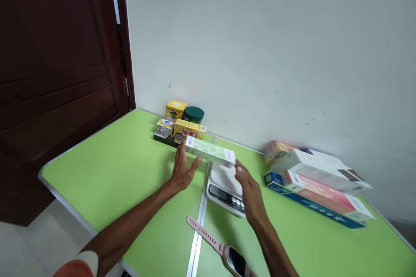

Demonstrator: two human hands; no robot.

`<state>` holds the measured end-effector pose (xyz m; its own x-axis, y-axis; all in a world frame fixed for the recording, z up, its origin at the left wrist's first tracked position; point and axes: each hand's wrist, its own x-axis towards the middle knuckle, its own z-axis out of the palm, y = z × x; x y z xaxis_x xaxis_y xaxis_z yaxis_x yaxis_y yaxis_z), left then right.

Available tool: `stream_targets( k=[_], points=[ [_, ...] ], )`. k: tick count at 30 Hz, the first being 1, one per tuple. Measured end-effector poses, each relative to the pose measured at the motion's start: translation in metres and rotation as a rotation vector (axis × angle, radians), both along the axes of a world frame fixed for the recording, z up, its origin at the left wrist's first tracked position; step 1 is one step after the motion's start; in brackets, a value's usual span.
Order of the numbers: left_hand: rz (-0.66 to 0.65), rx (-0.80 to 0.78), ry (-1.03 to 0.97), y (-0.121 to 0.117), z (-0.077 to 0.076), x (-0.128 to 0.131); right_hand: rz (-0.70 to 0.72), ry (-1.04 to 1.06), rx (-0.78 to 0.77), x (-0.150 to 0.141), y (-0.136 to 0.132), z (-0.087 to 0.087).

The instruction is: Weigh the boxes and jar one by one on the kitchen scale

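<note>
A long white and green box [210,151] is held level between both hands, just above a small white kitchen scale [224,186]. My left hand [183,169] grips the box's left end, thumb under it and fingers up behind it. My right hand [248,190] pinches the box's right end with its fingertips and partly covers the scale's buttons. Box and scale are close together; whether they touch is unclear.
The green table [123,169] has a metal seam down its middle and stands against a white wall. Small yellow boxes [185,130] and a dark green jar [193,114] sit at the back. Long boxes [318,181] are stacked at right. A pink smartwatch [224,251] lies near me. A dark wooden door [58,60] is at left.
</note>
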<state>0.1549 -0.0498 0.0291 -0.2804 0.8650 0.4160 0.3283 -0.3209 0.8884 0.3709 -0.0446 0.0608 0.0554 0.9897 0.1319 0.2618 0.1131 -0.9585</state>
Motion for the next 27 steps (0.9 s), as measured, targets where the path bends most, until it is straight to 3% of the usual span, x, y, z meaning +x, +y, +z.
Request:
stream_targets(
  k=[5,10,15,19,21,27],
  points=[
    [0.203,0.010,-0.021,0.025,0.002,-0.079,0.176,0.034,0.039,-0.090,0.032,0.008],
    [0.274,-0.082,-0.007,0.048,-0.022,-0.142,0.251,0.074,0.044,-0.158,0.058,-0.014],
    [0.274,-0.154,0.007,0.062,-0.041,-0.160,0.253,0.102,0.055,-0.162,0.066,-0.031],
    [0.306,-0.162,-0.005,0.065,-0.044,-0.158,-0.099,0.089,0.088,-0.147,0.091,-0.033],
    [0.308,-0.167,-0.010,0.065,-0.044,-0.158,-0.187,0.110,0.069,-0.145,0.107,-0.033],
    [0.296,-0.151,0.006,0.067,-0.046,-0.161,0.026,0.208,0.187,-0.157,0.126,-0.035]
  ],
)
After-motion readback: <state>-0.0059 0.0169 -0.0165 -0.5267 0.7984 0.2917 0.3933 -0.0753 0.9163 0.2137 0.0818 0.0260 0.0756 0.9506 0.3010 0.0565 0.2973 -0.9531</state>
